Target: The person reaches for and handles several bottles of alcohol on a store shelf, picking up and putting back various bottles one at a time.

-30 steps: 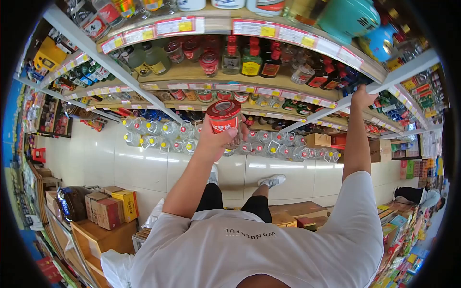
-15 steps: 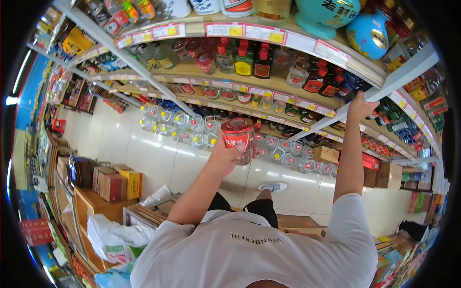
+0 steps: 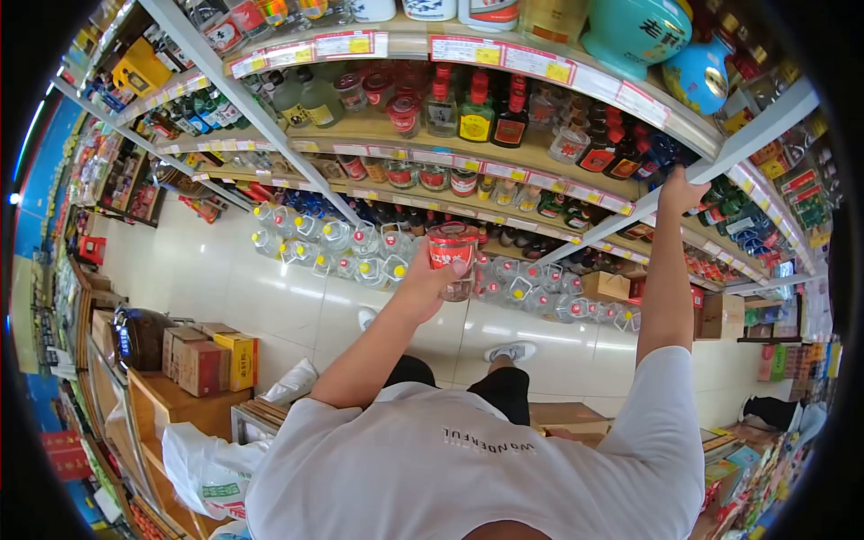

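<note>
My left hand (image 3: 435,286) is wrapped around a clear glass jar (image 3: 456,286) with a red lid and a red label bearing white characters. It holds the jar upright in front of the shelves, above the floor. My right hand (image 3: 681,193) is stretched out to the right and closed around the pale metal shelf post (image 3: 617,232); some of its fingers are hidden. Close to those fingertips, dark blue bottles (image 3: 663,150) stand at the shelf's right end. Red-capped bottles (image 3: 601,148) are to their left on the same shelf.
Shelves with price strips (image 3: 540,65) curve across the view, full of bottles and jars. Large clear jugs (image 3: 335,236) line the floor below. Behind on the left are cartons (image 3: 200,364), a wooden cabinet (image 3: 171,400) and a white plastic bag (image 3: 202,468). A box (image 3: 722,317) sits at right.
The view has shifted slightly, and more of the floor jugs and another shoe show. My left hand keeps the jar, now tilted less toward me. My right hand stays at the post.
</note>
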Demonstrator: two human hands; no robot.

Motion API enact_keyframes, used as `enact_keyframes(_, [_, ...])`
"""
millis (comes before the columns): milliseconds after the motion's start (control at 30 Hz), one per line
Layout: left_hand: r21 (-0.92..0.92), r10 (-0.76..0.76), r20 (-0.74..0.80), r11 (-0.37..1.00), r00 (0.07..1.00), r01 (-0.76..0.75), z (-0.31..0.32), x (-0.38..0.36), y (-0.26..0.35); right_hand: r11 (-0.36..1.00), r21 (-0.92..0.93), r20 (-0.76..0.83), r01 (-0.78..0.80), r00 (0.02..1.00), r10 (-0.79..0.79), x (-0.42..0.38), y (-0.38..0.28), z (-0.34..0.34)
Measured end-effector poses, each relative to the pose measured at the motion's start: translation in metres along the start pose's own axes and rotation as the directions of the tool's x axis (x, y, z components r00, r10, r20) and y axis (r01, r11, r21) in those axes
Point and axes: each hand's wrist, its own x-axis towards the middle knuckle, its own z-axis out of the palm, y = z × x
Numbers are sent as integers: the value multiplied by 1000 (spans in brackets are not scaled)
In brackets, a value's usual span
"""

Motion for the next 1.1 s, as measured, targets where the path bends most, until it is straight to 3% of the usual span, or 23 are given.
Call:
enact_keyframes(100, [-120,-10,56,993,998,16,-8,1,14,999,-11,-59,44,997,-45,3,8,7])
enact_keyframes(200, [10,14,44,1000,999,-15,-15,-2,22,1000,-18,-68,15,998,-16,2,10,9])
enact_keyframes(300, [-262,-103,123,956,987,132,-34,8,26,1000,-5,-106,13,994,-14,2,9,11])
enact_keyframes(400, [-321,-98,82,940,992,120,-32,15,39,999,-21,-128,37,991,-40,-2,0,10])
enact_keyframes(500, [-299,-69,71,950,995,87,-22,18,48,997,-70,-113,24,993,-32,-5,-5,7])
enact_keyframes(533, [-278,-52,133,957,990,88,-27,21,45,996,-79,-121,33,992,-42,1,4,10])
enact_keyframes(667, [-290,-24,170,954,985,73,-28,25,48,1000,17,-119,8,993,-6,4,9,15])
enact_keyframes(767, [-283,-64,76,956,995,83,-24,21,56,998,49,-104,-39,994,44,3,7,15])
enact_keyframes(800, [-259,-82,48,961,995,92,-24,19,59,994,-15,-155,109,982,-110,18,30,22])
enact_keyframes(833, [-244,-71,42,966,997,79,-24,17,63,992,-56,-183,112,976,-120,22,37,24])
enact_keyframes(967, [-198,-55,13,979,998,56,-31,9,70,992,-117,-188,47,980,-69,-2,1,15])
enact_keyframes(1000, [-189,-60,-5,980,998,58,-36,7,70,998,-55,-183,6,983,-16,-9,-10,13])
enact_keyframes(1100, [-174,-72,-45,983,996,63,-44,3,74,984,-176,-199,19,978,-54,-6,-6,14])
